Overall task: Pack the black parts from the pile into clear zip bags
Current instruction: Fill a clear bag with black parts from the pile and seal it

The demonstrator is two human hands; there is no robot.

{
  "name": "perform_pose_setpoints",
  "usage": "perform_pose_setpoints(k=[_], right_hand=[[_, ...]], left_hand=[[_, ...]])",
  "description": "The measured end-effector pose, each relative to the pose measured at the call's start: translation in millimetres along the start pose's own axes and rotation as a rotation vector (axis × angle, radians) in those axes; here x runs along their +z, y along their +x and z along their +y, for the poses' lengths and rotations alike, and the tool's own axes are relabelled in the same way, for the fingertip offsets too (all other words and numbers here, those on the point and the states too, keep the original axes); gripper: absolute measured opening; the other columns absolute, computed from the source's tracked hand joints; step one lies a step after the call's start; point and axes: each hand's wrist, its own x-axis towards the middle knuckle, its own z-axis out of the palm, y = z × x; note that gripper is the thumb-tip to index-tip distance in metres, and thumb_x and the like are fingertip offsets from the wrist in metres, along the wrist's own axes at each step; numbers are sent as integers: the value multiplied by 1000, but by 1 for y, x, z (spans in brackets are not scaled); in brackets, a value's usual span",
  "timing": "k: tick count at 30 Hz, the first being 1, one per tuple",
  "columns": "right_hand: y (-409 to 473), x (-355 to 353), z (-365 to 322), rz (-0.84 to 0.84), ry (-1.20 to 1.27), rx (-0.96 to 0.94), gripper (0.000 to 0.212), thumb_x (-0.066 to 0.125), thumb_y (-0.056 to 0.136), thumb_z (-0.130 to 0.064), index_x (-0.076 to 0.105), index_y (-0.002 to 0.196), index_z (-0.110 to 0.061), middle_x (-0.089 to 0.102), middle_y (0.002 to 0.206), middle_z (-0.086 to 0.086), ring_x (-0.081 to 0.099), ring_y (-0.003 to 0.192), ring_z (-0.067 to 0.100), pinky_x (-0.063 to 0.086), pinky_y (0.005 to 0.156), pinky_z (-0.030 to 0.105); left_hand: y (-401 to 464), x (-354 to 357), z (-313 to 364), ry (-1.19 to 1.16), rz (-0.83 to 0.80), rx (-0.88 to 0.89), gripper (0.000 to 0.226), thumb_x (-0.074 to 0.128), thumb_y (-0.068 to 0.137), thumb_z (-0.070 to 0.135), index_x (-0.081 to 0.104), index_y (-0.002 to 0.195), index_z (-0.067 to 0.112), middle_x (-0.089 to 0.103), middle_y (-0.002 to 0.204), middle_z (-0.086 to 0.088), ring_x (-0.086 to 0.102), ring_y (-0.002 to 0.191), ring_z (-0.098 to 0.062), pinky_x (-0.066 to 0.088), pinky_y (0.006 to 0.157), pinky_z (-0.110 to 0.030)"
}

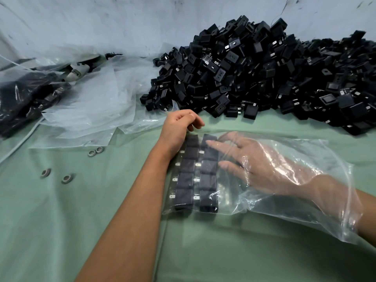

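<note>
A big pile of black parts (264, 74) with metal prongs covers the back right of the green table. In front of me lies a clear zip bag (295, 202) holding two neat columns of black parts (197, 174). My right hand (258, 165) is inside the bag, fingers straight, touching the right column. My left hand (179, 127) rests on the bag's closed left end beside the left column, fingers loosely curled over its top corner.
Loose clear bags (97, 102) are heaped at the back left, with a filled bag of black parts (26, 98) at the far left. Several small grey metal rings (67, 178) lie on the green cloth (81, 220). A pale wall stands behind.
</note>
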Motion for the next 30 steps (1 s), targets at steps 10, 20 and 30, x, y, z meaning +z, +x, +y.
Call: perform_pose_setpoints(k=[10,20,30], right_hand=[[5,-17,-16,61,156,102,64,48,88,-79,50,145,-50,60,141,4,62,121,39,52,98,61],[-17,-13,38,-39,112,135,40,42,105,-62,40,145,-60,67,126,-15,69,100,1,55,81,19],[-8,-9,16,90,135,71,36,52,95,-46,50,123,-68,52,126,-39,52,115,-10,51,95,34]], left_hand=[[-9,5,8,172,-97,-67,37,56,103,22,77,78,4,55,53,15,47,53,-2,36,57,-19],[-9,5,10,177,-93,-100,39,58,102,27,76,72,9,63,58,9,53,57,-6,42,66,-28],[-7,5,6,228,-99,-74,32,62,98,27,76,73,14,62,60,12,54,61,-7,43,70,-30]])
